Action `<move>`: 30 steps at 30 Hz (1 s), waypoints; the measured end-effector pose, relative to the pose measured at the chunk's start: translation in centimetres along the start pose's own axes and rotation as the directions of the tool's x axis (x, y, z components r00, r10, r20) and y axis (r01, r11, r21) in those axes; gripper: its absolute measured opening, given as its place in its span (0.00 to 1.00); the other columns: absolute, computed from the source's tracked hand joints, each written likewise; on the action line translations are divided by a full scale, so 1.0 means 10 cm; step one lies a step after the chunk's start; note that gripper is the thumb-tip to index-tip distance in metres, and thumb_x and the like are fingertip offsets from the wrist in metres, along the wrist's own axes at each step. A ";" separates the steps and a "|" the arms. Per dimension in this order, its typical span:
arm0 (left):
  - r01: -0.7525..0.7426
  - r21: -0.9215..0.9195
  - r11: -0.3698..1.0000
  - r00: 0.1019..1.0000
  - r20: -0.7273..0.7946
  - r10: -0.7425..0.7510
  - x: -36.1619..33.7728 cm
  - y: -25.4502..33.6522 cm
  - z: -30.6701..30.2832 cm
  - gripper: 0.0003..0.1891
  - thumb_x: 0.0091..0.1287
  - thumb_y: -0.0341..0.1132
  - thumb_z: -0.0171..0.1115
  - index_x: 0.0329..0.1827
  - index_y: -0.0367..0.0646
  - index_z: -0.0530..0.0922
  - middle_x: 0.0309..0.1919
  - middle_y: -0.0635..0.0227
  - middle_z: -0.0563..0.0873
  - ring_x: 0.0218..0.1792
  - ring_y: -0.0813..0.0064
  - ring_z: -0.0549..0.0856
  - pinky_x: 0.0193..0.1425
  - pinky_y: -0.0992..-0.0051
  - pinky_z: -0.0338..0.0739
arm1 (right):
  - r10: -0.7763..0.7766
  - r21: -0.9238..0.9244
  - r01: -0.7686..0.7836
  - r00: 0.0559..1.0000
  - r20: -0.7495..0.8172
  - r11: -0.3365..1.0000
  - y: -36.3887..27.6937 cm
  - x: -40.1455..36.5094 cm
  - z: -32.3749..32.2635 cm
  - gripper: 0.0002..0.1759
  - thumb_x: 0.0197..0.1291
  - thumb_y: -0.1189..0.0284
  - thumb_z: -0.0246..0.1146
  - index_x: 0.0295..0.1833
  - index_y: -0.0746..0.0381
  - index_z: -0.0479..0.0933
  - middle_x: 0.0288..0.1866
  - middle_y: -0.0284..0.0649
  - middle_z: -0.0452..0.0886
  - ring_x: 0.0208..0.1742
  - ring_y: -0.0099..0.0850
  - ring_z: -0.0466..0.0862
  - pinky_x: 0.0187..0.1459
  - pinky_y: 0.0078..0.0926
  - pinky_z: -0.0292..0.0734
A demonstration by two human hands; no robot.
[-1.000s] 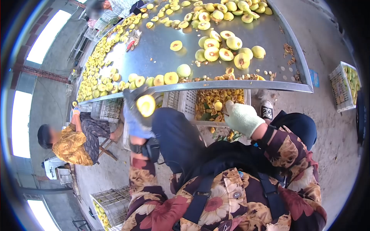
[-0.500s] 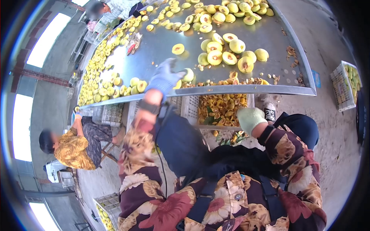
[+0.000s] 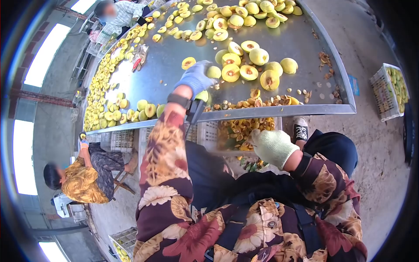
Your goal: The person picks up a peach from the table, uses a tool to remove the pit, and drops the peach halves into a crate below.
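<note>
My left hand (image 3: pixel 195 80), in a blue-grey glove, reaches over the metal table's near edge. Its fingers curl round a pale yellow peach piece (image 3: pixel 213 72), beside a cluster of halved peaches (image 3: pixel 231 72). Under my left wrist lies a greenish piece (image 3: pixel 202 96). My right hand (image 3: pixel 274 149), in a whitish knitted glove, is closed in front of the table, over the near side of a crate of peach scraps (image 3: pixel 244 133). What it holds, if anything, is hidden.
Many peach halves (image 3: pixel 104 98) line the table's left side, near red-handled pruning shears (image 3: pixel 139 59). Scraps and pits (image 3: pixel 255 101) lie along the near rim (image 3: pixel 279 110). A full crate (image 3: pixel 384 96) stands right. One person (image 3: pixel 87 181) sits left; another (image 3: pixel 124 17) is at the back.
My left hand has gone from spread fingers to closing on a peach piece, now against the cluster. My right hand has shifted slightly left. The whole view has shifted a little.
</note>
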State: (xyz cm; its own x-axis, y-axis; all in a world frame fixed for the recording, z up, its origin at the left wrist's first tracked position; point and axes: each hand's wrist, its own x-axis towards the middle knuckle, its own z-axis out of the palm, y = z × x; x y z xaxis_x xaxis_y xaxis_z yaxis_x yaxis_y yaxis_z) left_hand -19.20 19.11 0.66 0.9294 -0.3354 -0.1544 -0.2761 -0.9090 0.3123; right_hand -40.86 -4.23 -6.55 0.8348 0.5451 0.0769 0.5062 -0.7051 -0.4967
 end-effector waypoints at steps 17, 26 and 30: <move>-0.478 -0.326 0.816 0.812 -0.520 0.267 -1.26 0.65 0.62 0.27 0.63 0.19 0.64 0.65 0.34 0.66 0.52 0.58 0.84 0.52 0.61 0.85 0.56 0.69 0.80 | -0.055 0.189 0.133 0.927 -0.371 0.973 -0.30 0.37 -0.39 0.07 0.59 0.73 0.61 0.37 0.65 0.73 0.35 0.51 0.77 0.34 0.49 0.82 0.36 0.42 0.79; -0.520 -0.240 0.820 0.756 -0.576 0.311 -1.28 0.80 0.60 0.28 0.62 0.20 0.63 0.67 0.36 0.66 0.54 0.58 0.82 0.51 0.62 0.84 0.59 0.69 0.78 | -0.080 0.095 0.138 0.887 -0.454 0.986 -0.28 0.34 -0.40 0.11 0.52 0.75 0.63 0.40 0.67 0.74 0.39 0.50 0.76 0.38 0.43 0.82 0.36 0.38 0.80; -0.449 -0.199 0.871 0.805 -0.514 0.297 -1.30 0.67 0.61 0.32 0.61 0.21 0.66 0.68 0.35 0.64 0.55 0.57 0.81 0.50 0.62 0.84 0.58 0.70 0.78 | 0.497 0.842 -0.317 0.865 0.068 0.436 -0.49 0.33 -0.76 0.13 0.61 0.69 0.61 0.44 0.69 0.73 0.28 0.46 0.77 0.25 0.36 0.83 0.30 0.35 0.78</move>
State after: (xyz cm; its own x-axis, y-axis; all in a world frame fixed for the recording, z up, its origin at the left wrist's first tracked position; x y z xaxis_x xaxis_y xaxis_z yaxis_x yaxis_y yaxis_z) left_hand -34.62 15.82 -0.95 0.7917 -0.4124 0.4507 -0.6089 -0.5924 0.5276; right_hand -38.95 -2.46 2.71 0.9589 0.1520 -0.2394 -0.2263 -0.0987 -0.9690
